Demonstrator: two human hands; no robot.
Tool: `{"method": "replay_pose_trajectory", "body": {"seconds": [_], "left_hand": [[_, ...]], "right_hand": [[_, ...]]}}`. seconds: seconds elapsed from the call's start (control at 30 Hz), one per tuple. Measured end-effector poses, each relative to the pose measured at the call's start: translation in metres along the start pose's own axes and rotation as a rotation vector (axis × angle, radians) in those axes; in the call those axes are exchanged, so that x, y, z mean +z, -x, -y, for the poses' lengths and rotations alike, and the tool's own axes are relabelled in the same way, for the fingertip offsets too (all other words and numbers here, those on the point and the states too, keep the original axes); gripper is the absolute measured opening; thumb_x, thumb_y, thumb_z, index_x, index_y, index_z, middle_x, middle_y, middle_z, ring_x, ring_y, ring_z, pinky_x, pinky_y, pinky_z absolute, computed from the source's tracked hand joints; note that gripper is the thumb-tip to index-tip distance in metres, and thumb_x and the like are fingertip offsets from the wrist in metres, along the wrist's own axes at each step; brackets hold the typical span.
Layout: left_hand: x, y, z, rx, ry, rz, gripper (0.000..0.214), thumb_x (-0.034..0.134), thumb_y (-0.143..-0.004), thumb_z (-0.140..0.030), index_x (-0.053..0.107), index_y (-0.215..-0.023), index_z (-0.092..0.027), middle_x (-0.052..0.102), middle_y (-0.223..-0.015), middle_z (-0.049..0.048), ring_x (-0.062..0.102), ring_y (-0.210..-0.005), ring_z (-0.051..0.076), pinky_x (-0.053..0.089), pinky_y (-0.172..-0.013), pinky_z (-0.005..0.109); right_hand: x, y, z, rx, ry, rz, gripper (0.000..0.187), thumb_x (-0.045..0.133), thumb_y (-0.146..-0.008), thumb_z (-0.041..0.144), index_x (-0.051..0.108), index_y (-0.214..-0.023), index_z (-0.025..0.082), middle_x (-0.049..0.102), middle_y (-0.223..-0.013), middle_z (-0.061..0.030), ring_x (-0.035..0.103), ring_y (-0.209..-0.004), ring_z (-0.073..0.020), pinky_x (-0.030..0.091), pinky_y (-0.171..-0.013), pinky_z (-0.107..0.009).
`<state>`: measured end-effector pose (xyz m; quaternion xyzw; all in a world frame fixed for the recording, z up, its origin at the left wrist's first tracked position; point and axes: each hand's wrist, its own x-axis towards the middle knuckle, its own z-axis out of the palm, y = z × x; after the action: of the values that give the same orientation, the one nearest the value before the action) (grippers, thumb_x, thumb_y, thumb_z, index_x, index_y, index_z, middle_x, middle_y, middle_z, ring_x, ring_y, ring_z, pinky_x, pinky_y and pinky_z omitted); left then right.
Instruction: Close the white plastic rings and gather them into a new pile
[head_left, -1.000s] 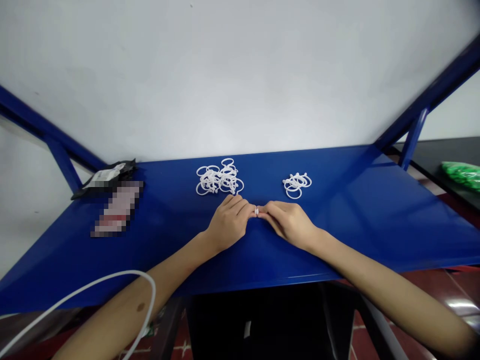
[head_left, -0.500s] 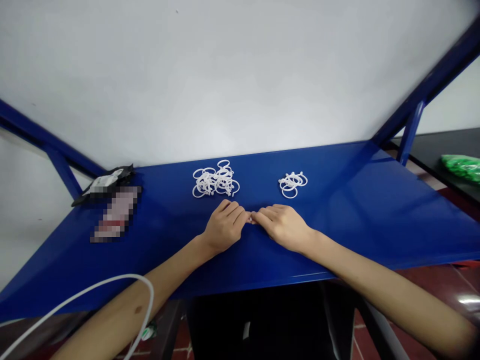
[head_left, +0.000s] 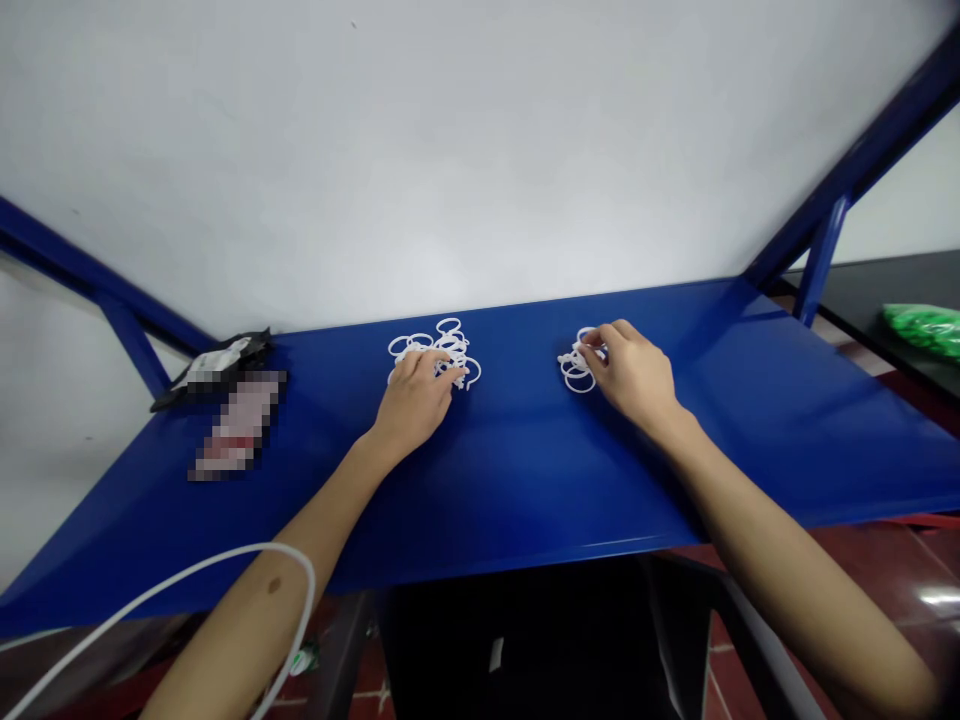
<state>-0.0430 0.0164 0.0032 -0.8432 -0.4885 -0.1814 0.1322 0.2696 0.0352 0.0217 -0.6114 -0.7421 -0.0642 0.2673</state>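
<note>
Head: left hand [head_left: 412,400] atop big ring pile [head_left: 444,338]; right hand [head_left: 634,375] touching small pile [head_left: 574,377].

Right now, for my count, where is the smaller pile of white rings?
On the blue table, right of centre in the head view, the smaller pile sits at the right hand, right of the larger pile.

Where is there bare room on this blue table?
Free on the blue metal table: near strip, gap between left hand and right hand, right end. Crowded: large white plastic ring heap, small ring heap, black packet left.
</note>
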Motion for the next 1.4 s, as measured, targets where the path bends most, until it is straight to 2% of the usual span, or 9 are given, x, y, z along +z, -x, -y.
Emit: {"method": "replay_pose_trajectory", "body": {"seconds": [0.17, 0.4, 0.53, 0.67, 0.9, 0.97, 1.1, 1.23, 1.4], "left_hand": [[0.001, -0.002, 0.005, 0.031, 0.002, -0.036, 0.013, 0.062, -0.095, -0.025, 0.074, -0.096, -0.022, 0.065, -0.116, 0.0089, 0.051, -0.106, 0.029, 0.047, -0.088, 0.045], [-0.004, -0.004, -0.005, 0.112, 0.084, -0.104, 0.011, 0.057, -0.097, -0.020, 0.068, -0.094, -0.020, 0.069, -0.105, 0.0073, 0.053, -0.098, 0.026, 0.044, -0.086, 0.043], [-0.008, -0.005, -0.020, 0.135, 0.294, -0.186, 0.013, 0.052, -0.100, -0.018, 0.063, -0.093, -0.020, 0.070, -0.096, 0.0037, 0.055, -0.093, 0.022, 0.043, -0.088, 0.039], [-0.012, -0.005, -0.040, 0.111, 0.595, -0.180, 0.014, 0.051, -0.100, -0.016, 0.060, -0.091, -0.020, 0.068, -0.090, 0.0011, 0.058, -0.089, 0.017, 0.044, -0.088, 0.035], [-0.018, -0.001, -0.054, -0.123, 0.951, -0.092, 0.014, 0.057, -0.098, -0.029, 0.062, -0.089, -0.021, 0.064, -0.086, 0.0003, 0.057, -0.077, 0.013, 0.047, -0.073, 0.028], [-0.019, -0.001, -0.054, -0.193, 1.073, -0.037, 0.016, 0.059, -0.097, -0.034, 0.063, -0.089, -0.021, 0.064, -0.084, 0.0004, 0.058, -0.074, 0.013, 0.048, -0.070, 0.028], [-0.017, -0.002, -0.053, -0.295, 1.260, 0.040, 0.020, 0.055, -0.097, -0.038, 0.067, -0.098, -0.021, 0.069, -0.082, 0.0017, 0.062, -0.072, 0.014, 0.051, -0.069, 0.029], [-0.011, -0.001, -0.054, -0.365, 1.221, 0.018, 0.027, 0.053, -0.098, -0.041, 0.066, -0.108, -0.020, 0.073, -0.084, 0.0030, 0.064, -0.072, 0.014, 0.051, -0.070, 0.029], [-0.009, -0.001, -0.055, -0.378, 1.006, 0.009, 0.015, 0.058, -0.095, -0.032, 0.067, -0.096, -0.021, 0.074, -0.083, -0.0004, 0.063, -0.070, 0.013, 0.047, -0.067, 0.027]], "right_hand": [[0.004, 0.001, -0.003, 0.003, 0.010, 0.038, 0.025, 0.059, -0.095, 0.038, 0.069, -0.106, 0.018, 0.064, -0.109, -0.0116, 0.065, -0.085, -0.0240, 0.045, -0.056, -0.030], [0.006, 0.016, 0.030, -0.336, -0.142, 0.104, 0.022, 0.055, -0.099, 0.033, 0.065, -0.110, 0.017, 0.064, -0.108, -0.0118, 0.064, -0.098, -0.0265, 0.058, -0.074, -0.038], [0.008, 0.025, 0.045, -0.447, -0.255, 0.186, 0.033, 0.053, -0.100, 0.034, 0.057, -0.129, 0.019, 0.059, -0.120, -0.0131, 0.065, -0.100, -0.0253, 0.060, -0.076, -0.040], [0.010, 0.032, 0.054, -0.496, -0.361, 0.268, 0.040, 0.052, -0.100, 0.036, 0.050, -0.137, 0.022, 0.054, -0.130, -0.0138, 0.066, -0.098, -0.0238, 0.062, -0.074, -0.040], [0.008, 0.033, 0.060, -0.431, -0.723, 0.329, 0.021, 0.058, -0.098, 0.034, 0.060, -0.115, 0.023, 0.061, -0.123, -0.0088, 0.066, -0.084, -0.0145, 0.058, -0.077, -0.033], [0.005, 0.033, 0.062, -0.375, -0.803, 0.353, 0.015, 0.058, -0.098, 0.034, 0.063, -0.104, 0.021, 0.067, -0.111, -0.0066, 0.066, -0.080, -0.0137, 0.056, -0.074, -0.030], [0.003, 0.033, 0.063, -0.187, -0.888, 0.407, 0.021, 0.062, -0.095, 0.039, 0.064, -0.090, 0.020, 0.069, -0.073, -0.0002, 0.063, -0.062, -0.0130, 0.048, -0.057, -0.024], [0.005, 0.034, 0.062, -0.080, -0.891, 0.333, 0.023, 0.064, -0.094, 0.040, 0.062, -0.084, 0.019, 0.067, -0.064, 0.0015, 0.060, -0.054, -0.0119, 0.046, -0.054, -0.024], [0.009, 0.034, 0.060, -0.185, -0.869, 0.276, 0.016, 0.064, -0.095, 0.035, 0.064, -0.101, 0.020, 0.071, -0.078, -0.0004, 0.063, -0.063, -0.0125, 0.049, -0.060, -0.024]]}}
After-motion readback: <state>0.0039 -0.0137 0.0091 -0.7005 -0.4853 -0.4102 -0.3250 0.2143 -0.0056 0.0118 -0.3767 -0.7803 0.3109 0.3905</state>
